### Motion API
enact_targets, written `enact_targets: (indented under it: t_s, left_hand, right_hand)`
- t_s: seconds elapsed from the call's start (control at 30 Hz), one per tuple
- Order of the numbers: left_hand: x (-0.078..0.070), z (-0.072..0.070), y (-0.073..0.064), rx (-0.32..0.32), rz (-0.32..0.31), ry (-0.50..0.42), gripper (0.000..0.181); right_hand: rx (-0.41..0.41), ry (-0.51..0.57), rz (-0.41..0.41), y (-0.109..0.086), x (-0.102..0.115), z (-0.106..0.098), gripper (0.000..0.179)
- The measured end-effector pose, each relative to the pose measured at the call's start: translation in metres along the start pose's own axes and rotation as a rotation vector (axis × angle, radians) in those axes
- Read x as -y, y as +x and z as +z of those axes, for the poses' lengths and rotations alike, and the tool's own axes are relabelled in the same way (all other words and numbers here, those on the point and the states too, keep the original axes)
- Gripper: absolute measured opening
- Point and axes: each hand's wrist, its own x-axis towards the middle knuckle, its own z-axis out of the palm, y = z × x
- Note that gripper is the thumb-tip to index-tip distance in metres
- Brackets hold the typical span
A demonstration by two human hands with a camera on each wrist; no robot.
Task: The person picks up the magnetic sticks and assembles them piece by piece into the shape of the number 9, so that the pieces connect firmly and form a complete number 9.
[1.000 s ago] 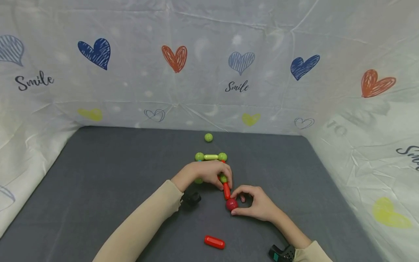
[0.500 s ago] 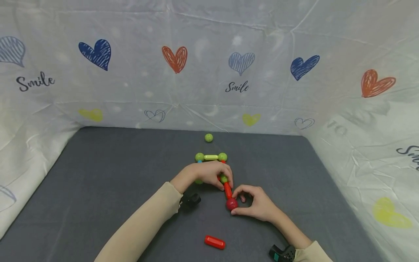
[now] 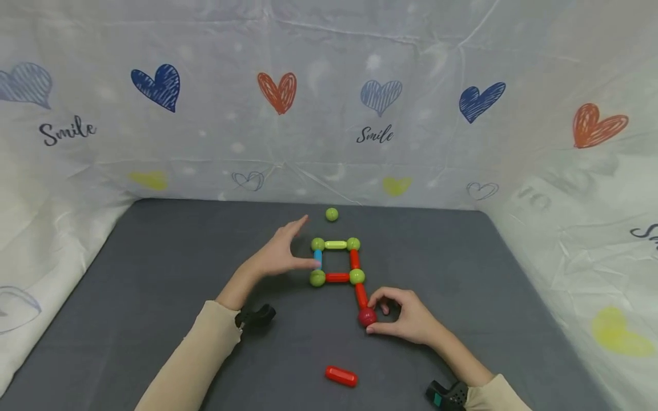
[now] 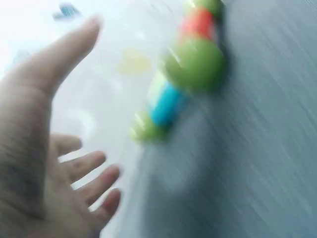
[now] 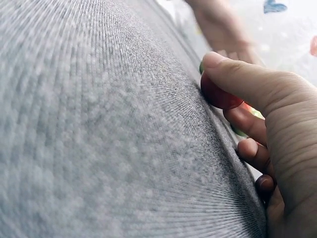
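Four-sided and flat on the table, a frame of green balls is joined by a light green rod (image 3: pixel 336 245), a blue rod (image 3: pixel 318 258) and two red rods (image 3: pixel 337 277). From its near right green ball (image 3: pixel 357 276), another red rod (image 3: pixel 362 295) runs to a red ball (image 3: pixel 367 317). My right hand (image 3: pixel 411 317) pinches that red ball between thumb and fingers; the right wrist view shows the ball (image 5: pixel 220 93) under the thumb. My left hand (image 3: pixel 275 252) is spread beside the frame's left side, its thumb overlapping the blue rod. Contact there cannot be told.
A loose green ball (image 3: pixel 332 214) lies beyond the frame, near the table's back edge. Closer to me is a loose red rod (image 3: pixel 341 376). The grey tabletop (image 3: pixel 169 274) meets a white printed sheet (image 3: pixel 319 154) at the back and sides.
My left hand has let go of the frame's near right corner and moved left, uncovering the frame. My right hand keeps its pinch on the red ball, almost unmoved.
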Motion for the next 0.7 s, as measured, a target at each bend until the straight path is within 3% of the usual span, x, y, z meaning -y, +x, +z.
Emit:
enact_targets:
  t_s: [0.1,0.2,0.43,0.7]
  left_hand:
    - [0.023,0.009,-0.007,0.068,-0.034,0.024,0.128]
    - [0.034,0.017,-0.009,0.075,-0.009,0.054,0.13]
    - [0.03,0.029,-0.006,0.046,0.049,0.134,0.124]
    - [0.026,0.032,-0.005,0.037,0.027,0.127,0.124]
  right_hand:
    - [0.0,-0.008,-0.004,0.0,0.0,0.0,0.037]
    - [-0.001,-0.005,0.0,0.0,0.002,0.001,0.037]
    - [-0.015,-0.011,0.015,-0.001,0.003,0.005,0.04]
    - [-0.017,-0.024,0.042,0.0,0.006,0.004,0.036]
